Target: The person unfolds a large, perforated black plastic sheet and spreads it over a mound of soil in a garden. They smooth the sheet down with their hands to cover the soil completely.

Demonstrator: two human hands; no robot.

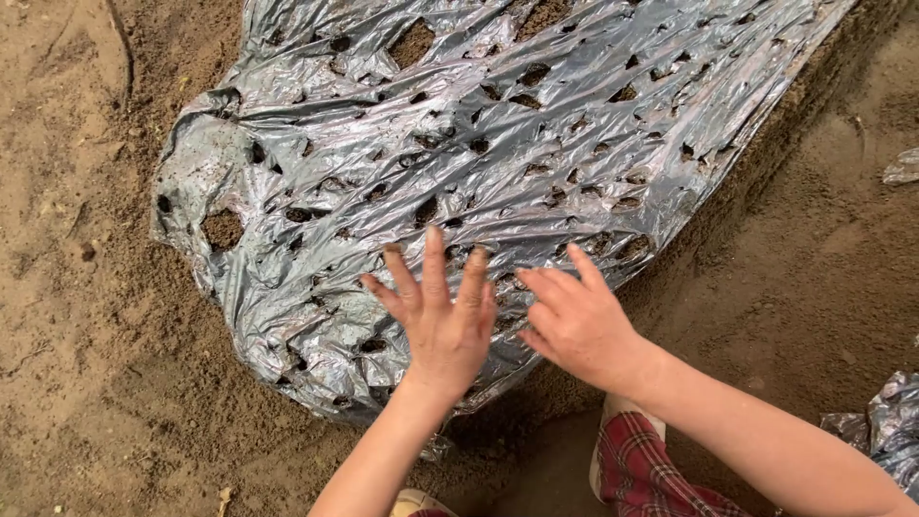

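A crinkled silver plastic sheet (459, 153) full of small torn holes lies over a mound of brown soil. My left hand (440, 321) rests flat on the sheet's near edge, fingers spread and soil on the fingertips. My right hand (574, 321) is just beside it on the right, fingers bent and touching the sheet near a hole. Neither hand holds anything.
Loose sandy soil (86, 364) surrounds the sheet on all sides. Another piece of silver plastic (885, 431) lies at the right edge, and a scrap (903, 168) farther up. A red plaid trouser leg and pale shoe (632, 460) show below my right arm.
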